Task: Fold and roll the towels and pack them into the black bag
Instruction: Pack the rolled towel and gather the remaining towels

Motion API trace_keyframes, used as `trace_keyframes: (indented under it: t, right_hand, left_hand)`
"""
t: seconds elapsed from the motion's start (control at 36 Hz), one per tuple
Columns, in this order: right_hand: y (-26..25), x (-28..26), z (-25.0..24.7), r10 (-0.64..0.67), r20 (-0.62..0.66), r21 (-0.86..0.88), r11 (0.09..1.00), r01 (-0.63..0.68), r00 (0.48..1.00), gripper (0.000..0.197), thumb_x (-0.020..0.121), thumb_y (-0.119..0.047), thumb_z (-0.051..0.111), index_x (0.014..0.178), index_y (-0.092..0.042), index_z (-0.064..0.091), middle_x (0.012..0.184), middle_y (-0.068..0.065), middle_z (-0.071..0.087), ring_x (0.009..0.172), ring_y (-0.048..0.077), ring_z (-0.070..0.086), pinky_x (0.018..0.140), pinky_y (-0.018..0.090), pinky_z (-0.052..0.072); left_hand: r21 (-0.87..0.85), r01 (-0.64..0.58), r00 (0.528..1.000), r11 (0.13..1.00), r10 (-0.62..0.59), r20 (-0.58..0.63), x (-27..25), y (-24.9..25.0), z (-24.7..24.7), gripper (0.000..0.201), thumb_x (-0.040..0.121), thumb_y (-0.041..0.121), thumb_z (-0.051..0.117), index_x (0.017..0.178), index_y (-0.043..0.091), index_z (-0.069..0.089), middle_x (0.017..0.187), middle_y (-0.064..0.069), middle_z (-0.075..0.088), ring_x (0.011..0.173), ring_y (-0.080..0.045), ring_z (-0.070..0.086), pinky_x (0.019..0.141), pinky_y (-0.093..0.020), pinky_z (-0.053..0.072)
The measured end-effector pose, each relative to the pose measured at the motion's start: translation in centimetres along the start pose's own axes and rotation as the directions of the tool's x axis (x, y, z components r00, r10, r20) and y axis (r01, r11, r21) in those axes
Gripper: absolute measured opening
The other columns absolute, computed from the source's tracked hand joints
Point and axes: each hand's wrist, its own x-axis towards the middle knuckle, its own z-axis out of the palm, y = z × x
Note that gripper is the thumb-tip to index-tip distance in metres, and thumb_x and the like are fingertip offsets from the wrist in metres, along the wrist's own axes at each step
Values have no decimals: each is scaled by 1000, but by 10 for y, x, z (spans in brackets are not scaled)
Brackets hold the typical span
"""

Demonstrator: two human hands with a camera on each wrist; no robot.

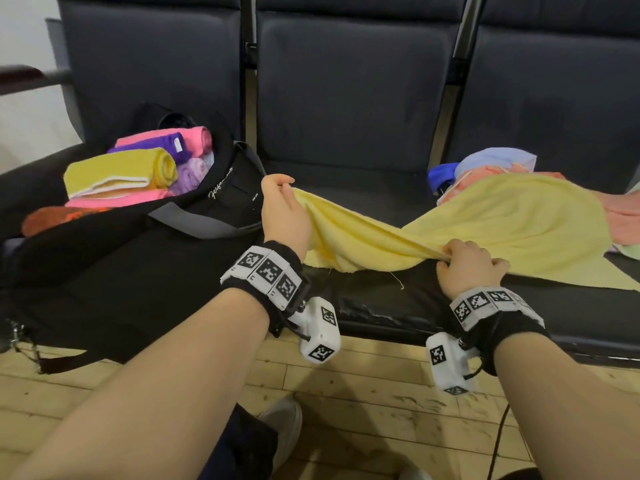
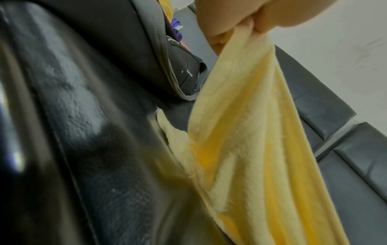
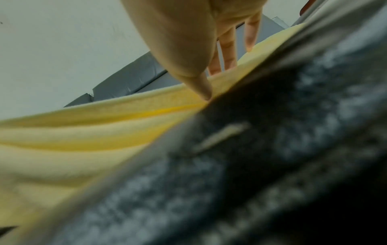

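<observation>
In the head view, the pale yellow towel [image 1: 485,220] sags across the centre and right of the frame over the dark bench seat [image 1: 363,188]; the left hand [image 1: 282,211] pinches one raised edge, the right hand [image 1: 467,266] clamps a bunched edge low against the seat. It looks soft, light and limp, best held at corners. The black bag [image 1: 214,202] at left shows roughly six rolled towels; a loose heap [image 1: 491,168] waits at right. In the left wrist view, curled fingers [image 2: 217,31] at the top grip the hanging towel [image 2: 240,132]. In the right wrist view, the thumb [image 3: 201,86] presses the towel [image 3: 83,132] down.
</observation>
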Motion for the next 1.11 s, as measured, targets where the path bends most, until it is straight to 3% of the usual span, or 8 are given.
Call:
trace_keyframes:
  t: [0.17, 0.28, 0.36, 0.47, 0.58, 0.75, 0.92, 1.11]
  right_hand:
    - [-1, 4, -6, -12, -78, 94, 995, 20, 997, 19, 97, -20, 47, 99, -13, 64, 99, 11, 66, 97, 32, 58, 94, 39, 27]
    - [-20, -1, -22, -172, -94, 249, 950, 190, 981, 21, 98, -24, 48, 105, -15, 66, 105, 6, 67, 103, 30, 58, 97, 37, 26]
    - [-41, -9, -33, -313, -108, 401, 855, 329, 944, 17, 95, -22, 53, 100, -18, 68, 89, -3, 62, 97, 24, 59, 98, 42, 35]
    - [-67, -19, -41, -454, -135, 513, 728, 454, 881, 14, 92, -14, 57, 96, -10, 70, 83, 1, 61, 81, 15, 52, 83, 33, 43]
    - [-74, -24, -40, -478, -160, 486, 724, 491, 864, 16, 95, -20, 52, 99, -12, 65, 93, 4, 63, 88, 19, 57, 81, 35, 46]
    - [-72, -34, -33, -541, -102, 387, 751, 534, 835, 20, 100, -20, 42, 109, -8, 56, 101, 8, 57, 89, 26, 58, 82, 43, 47]
    - [-73, -38, -35, -458, -117, 472, 755, 455, 881, 10, 99, -21, 46, 104, -12, 46, 88, 4, 57, 77, 23, 59, 72, 41, 50]
    - [-55, -30, -26, -387, -113, 138, 906, 400, 915, 20, 99, -21, 40, 113, -11, 50, 87, 11, 66, 79, 34, 60, 71, 41, 49]
  left_hand:
    - [58, 67, 998, 996, -67, -4, 3, 0, -2, 20, 103, 12, 28, 114, 11, 44, 80, 7, 44, 69, -3, 44, 61, -20, 32]
    - [153, 24, 968, 988, -61, 244, -7, 3, 13, 12, 99, 14, 43, 110, 12, 48, 87, 4, 50, 83, -17, 52, 72, -20, 34]
    - [225, -8, 824, 974, -121, 553, -21, 6, 23, 36, 90, 19, 60, 124, 23, 51, 107, 5, 50, 91, -11, 53, 83, -25, 41]
    - [237, -108, 591, 965, -129, 796, -37, 15, 29, 63, 82, 15, 69, 138, 25, 41, 113, 6, 48, 100, -13, 51, 72, -24, 43]
    - [280, -216, 677, 935, -64, 734, -34, 18, 26, 30, 92, 23, 60, 121, 15, 55, 96, 5, 55, 89, -13, 54, 60, -19, 38]
    - [345, -331, 644, 878, -57, 763, -28, 17, 20, 21, 98, 21, 52, 113, 11, 62, 101, -4, 61, 92, -17, 56, 75, -26, 40]
    - [391, -305, 689, 868, -82, 720, -28, 17, 21, 23, 101, 18, 42, 108, 9, 62, 97, -4, 59, 88, -17, 55, 73, -25, 39]
    - [233, -164, 797, 959, -11, 604, -21, 18, 20, 26, 101, 22, 42, 117, 14, 61, 112, 0, 60, 101, -13, 52, 82, -23, 36]
